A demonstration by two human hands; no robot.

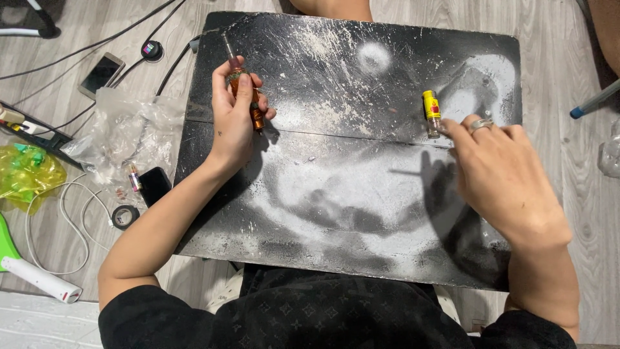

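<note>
My left hand (pixel 234 116) grips an orange, pen-shaped tool (pixel 245 84) with a thin metal tip pointing away from me, held over the upper left of a black board (pixel 336 194) smeared with white. My right hand (pixel 500 171), with a ring on one finger, pinches the lower end of a small clear bottle with a yellow label (pixel 431 111) that stands on the board's upper right.
On the wooden floor to the left lie a phone (pixel 101 73), cables, a crumpled clear plastic bag (pixel 126 132), a yellow-green bag (pixel 26 171), a roll of black tape (pixel 124 216) and a white tube (pixel 42 279). A blue-tipped stick (pixel 593 100) lies at the right.
</note>
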